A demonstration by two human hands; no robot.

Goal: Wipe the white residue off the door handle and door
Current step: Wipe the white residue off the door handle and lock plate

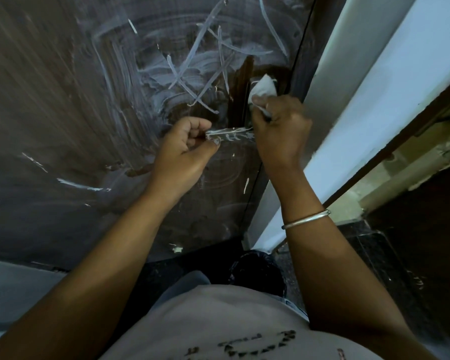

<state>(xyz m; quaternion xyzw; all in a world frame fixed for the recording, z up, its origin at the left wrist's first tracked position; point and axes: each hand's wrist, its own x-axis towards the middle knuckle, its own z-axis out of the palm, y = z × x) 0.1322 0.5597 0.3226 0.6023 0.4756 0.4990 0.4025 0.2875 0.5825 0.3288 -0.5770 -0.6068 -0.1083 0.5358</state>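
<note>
Left hand [185,146]: fingers closed on the free end of the door handle [230,135].
Right hand [278,128]: clamped around a white cloth [263,88], pressed to the door [63,100] above the handle.
Door handle: long axis horizontal, pointing left, streaked white.
Door: dark, smeared with white residue [192,58].

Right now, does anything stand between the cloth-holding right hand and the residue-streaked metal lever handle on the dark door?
Nothing visible does. The right hand, gripping the crumpled white cloth, sits at the metal lever handle's base; the left hand pinches its free end.
</note>
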